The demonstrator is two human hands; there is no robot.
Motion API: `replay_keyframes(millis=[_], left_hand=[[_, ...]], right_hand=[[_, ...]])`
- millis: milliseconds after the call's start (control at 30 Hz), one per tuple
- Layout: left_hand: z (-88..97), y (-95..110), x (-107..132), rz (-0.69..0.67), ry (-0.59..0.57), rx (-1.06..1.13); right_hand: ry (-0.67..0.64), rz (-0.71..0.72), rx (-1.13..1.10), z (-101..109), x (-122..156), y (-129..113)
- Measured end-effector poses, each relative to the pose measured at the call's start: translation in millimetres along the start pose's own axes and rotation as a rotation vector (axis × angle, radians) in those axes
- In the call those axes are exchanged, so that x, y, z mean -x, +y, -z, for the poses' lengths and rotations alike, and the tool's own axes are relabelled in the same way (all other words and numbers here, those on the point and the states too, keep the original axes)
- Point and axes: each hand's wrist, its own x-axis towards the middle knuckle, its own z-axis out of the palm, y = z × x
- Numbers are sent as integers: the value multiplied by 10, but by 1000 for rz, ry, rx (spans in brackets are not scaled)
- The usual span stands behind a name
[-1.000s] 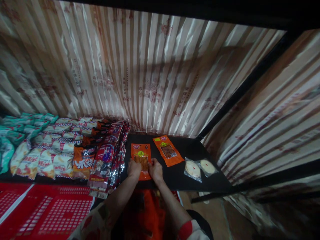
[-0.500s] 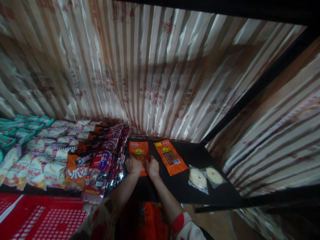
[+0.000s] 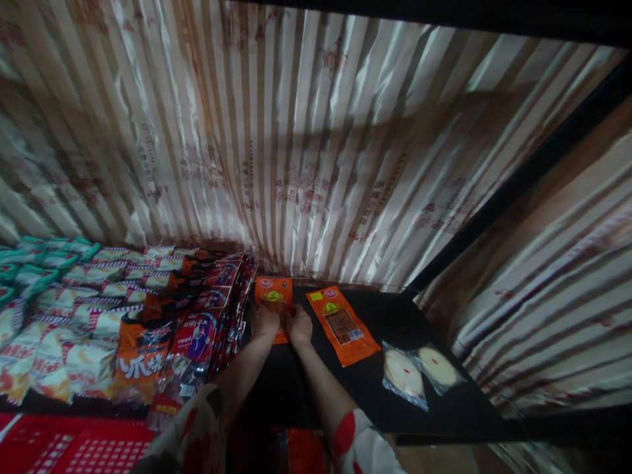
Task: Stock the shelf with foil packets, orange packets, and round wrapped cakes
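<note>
An orange snack packet (image 3: 274, 289) with a window showing brown sticks lies on the black shelf (image 3: 281, 382), close to the back curtain. My left hand (image 3: 265, 320) grips its left side near the lower part, fingers curled and partly hidden. On the opposite edge, my right hand (image 3: 298, 324) has its fingers closed on the same packet. A second orange snack packet (image 3: 343, 327) of the same look lies slightly tilted to the right, apart from my hands. Just left of my left hand stands a row of dark red snack bags (image 3: 197, 334).
Further left are an orange bag (image 3: 141, 359), several white snack bags (image 3: 62, 355) and green bags (image 3: 37, 263). Two clear-wrapped round pale discs (image 3: 403, 372) lie at right. A red basket (image 3: 106, 454) and more orange packaging (image 3: 303, 453) sit below the front edge. A striped curtain (image 3: 306, 131) hangs behind.
Both hands have pushed the orange packet slightly back toward the curtain. My view has shifted a little, so the other goods appear lower. The second packet stays on the shelf.
</note>
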Motion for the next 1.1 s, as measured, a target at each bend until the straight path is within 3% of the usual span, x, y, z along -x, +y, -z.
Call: replay_keyframes(millis=[467,800,1100], left_hand=[[-80,95,-351,-24,97,-23],[-113,103,-376,-34,53,-22],[-216,23,-222,-137,80,-163]], right_hand=[[22,-55,-13,-67,-270,-179],[54,-55,-10,-88,-313,-193],[55,2,-35,-62,-295,-209]])
